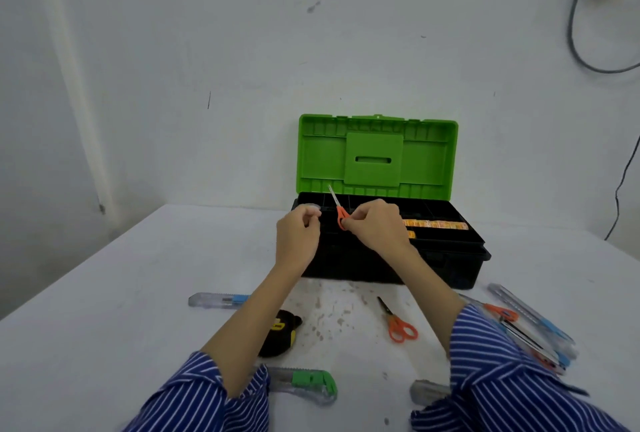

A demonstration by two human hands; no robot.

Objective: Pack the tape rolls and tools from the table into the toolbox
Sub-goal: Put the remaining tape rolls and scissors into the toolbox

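A black toolbox (446, 261) stands open at the table's far side, its green lid (377, 157) upright. My right hand (377, 227) holds orange-handled scissors (337, 209) by the handles over the box's left half, blades pointing up and away. My left hand (298, 234) pinches a clear tape roll (313, 207) above the box's left end. Orange patterned tape rolls (436, 224) lie inside the box on the right.
On the table: a blue-slider utility knife (216, 300), a black and yellow tape measure (282, 331), a green utility knife (308, 385), another orange scissors (398, 324), a grey tool (427, 391), several knives and scissors at right (530, 324). Wall and cables behind.
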